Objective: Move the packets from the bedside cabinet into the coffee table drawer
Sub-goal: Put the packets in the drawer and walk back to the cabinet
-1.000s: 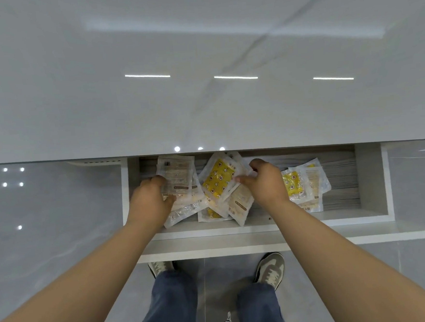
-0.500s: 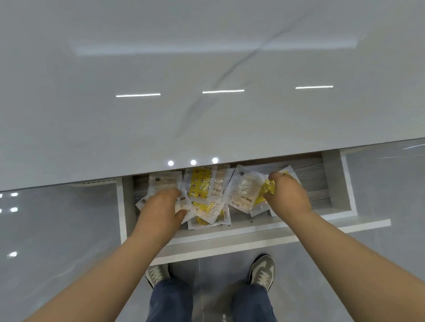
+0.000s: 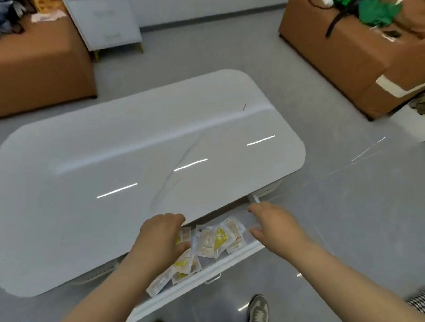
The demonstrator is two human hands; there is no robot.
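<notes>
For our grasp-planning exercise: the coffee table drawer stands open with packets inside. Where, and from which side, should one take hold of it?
Probably the small loop handle on the drawer front, approached from the near side, where the person stands: it juts out mid-panel, while the tabletop overhangs the drawer's back.

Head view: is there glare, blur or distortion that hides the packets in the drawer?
Head view: light streaks glare on the glossy coffee table top, clear of the drawer; the frame is softly blurred, so the packets show yellow patches but no legible print; wide-angle bending curves the table's edges.
</notes>
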